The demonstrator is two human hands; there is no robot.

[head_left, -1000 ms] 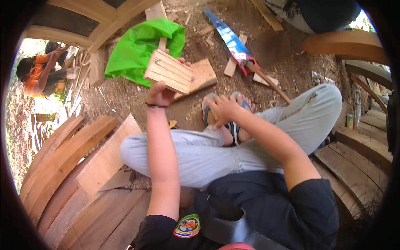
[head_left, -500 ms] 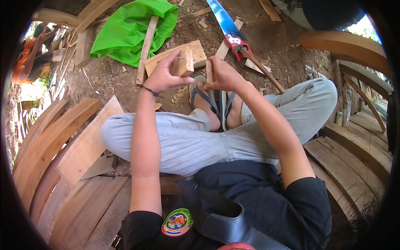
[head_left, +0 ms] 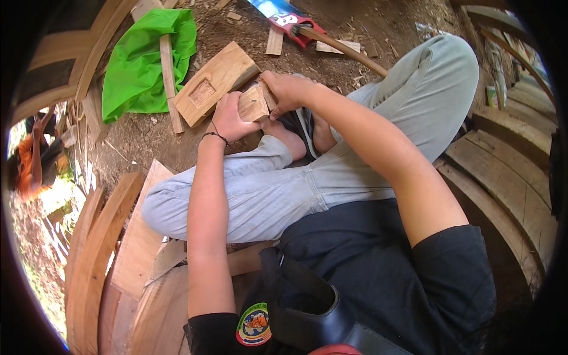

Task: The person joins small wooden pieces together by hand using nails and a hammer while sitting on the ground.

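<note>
My left hand [head_left: 229, 120] is closed on a short wooden block [head_left: 253, 106], its thumb along the near side. Against the right side of that block, my right hand [head_left: 289, 92] grips a small thin wood piece [head_left: 268, 94] between thumb and fingers. The two pieces touch or nearly touch; the exact contact is hidden by my fingers. Just beyond my left hand lies a thicker wooden block [head_left: 228, 70] with a shallow rectangular recess cut into its upper face. Both hands are low over my sandalled feet.
A green cloth [head_left: 139, 71] lies at the far left under a narrow wood strip [head_left: 168, 68]. A red-handled handsaw [head_left: 293, 22] and a wooden tool handle [head_left: 346, 48] lie ahead. Curved boards [head_left: 103, 254] stand at my left; a person in orange [head_left: 35, 160] is beyond.
My right hand has brought the thin piece leftward to the block in my left hand; they were apart before. The view has shifted, and the recess in the thicker block now shows.
</note>
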